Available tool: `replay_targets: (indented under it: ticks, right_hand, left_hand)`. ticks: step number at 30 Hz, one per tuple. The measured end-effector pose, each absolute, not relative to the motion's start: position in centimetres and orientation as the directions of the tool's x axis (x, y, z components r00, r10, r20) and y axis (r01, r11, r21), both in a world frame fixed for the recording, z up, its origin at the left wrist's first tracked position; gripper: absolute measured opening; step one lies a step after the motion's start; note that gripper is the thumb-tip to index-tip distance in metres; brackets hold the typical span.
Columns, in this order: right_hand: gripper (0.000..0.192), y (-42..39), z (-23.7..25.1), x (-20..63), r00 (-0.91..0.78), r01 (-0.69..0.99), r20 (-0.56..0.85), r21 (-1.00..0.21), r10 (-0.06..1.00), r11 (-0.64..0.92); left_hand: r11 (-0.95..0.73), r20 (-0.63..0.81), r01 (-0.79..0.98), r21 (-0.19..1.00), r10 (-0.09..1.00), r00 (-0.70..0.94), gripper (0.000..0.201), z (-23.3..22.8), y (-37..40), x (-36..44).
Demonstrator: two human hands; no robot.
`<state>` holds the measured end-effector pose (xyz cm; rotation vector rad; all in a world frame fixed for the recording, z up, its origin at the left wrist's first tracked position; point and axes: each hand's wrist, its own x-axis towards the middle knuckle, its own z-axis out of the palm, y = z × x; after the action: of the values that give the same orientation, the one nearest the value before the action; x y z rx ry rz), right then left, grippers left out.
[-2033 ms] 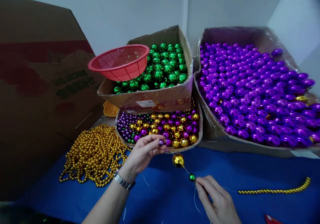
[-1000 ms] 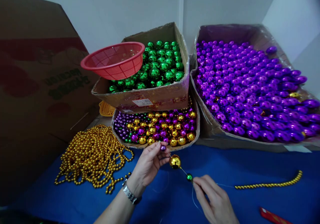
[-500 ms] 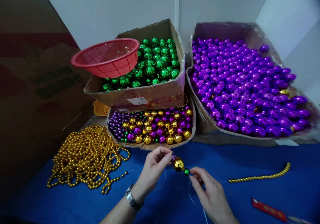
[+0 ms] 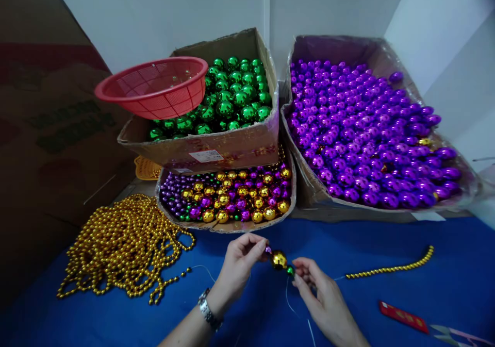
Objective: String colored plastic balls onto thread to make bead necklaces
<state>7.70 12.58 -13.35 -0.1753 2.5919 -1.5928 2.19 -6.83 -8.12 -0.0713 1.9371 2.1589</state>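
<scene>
Left hand (image 4: 238, 262) and right hand (image 4: 323, 298) have drawn together since a moment ago, each pinching thin clear thread (image 4: 289, 298) beside the shiny gold ball bead (image 4: 278, 259) above blue cloth-covered table (image 4: 386, 306), beads now bunched tight.

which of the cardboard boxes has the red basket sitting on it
The box of green balls, at back left. The red basket rests on its left corner; the purple-ball box carries nothing.

The left hand (image 4: 240, 261) is raised above the right hand (image 4: 325, 298), fingertips pinched together and pointing right. The right hand's fingertips are pinched too, pointing left, close to the left's. A watch sits on the left wrist.
</scene>
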Motion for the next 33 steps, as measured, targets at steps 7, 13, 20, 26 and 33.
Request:
replay_targets:
  ticks: [7,13,20,26,33]
  right_hand:
    - [0.024,13.5,-12.6,6.5,-0.963,-0.27,0.208,-0.73,-0.171,0.628]
    - [0.027,14.5,-13.1,5.9,-0.948,-0.298,0.278,-0.602,-0.155,0.741]
    - [0.037,12.9,-12.0,5.8,-0.906,-0.387,0.33,-0.4,-0.263,0.831]
    - [0.03,14.0,-13.7,4.9,-0.844,-0.474,0.344,-0.122,-0.411,0.872]
    - [0.031,20.1,-14.3,4.0,-0.88,-0.333,0.377,-0.058,-0.288,0.941]
  left_hand:
    - [0.053,-0.124,-0.12,0.991,0.082,-0.989,0.021,-8.7,-6.3,2.6]
    - [-0.108,-0.249,-0.255,0.961,0.07,-0.966,0.024,-10.1,-5.6,2.7]
    - [-0.109,-0.206,-0.217,0.97,0.098,-0.974,0.02,-9.4,-4.8,3.1]
    - [-0.199,-0.182,-0.187,0.962,0.044,-0.982,0.02,-8.2,-5.8,2.7]
    - [-0.216,-0.103,-0.072,0.974,-0.135,-0.985,0.02,-6.8,-8.8,1.7]
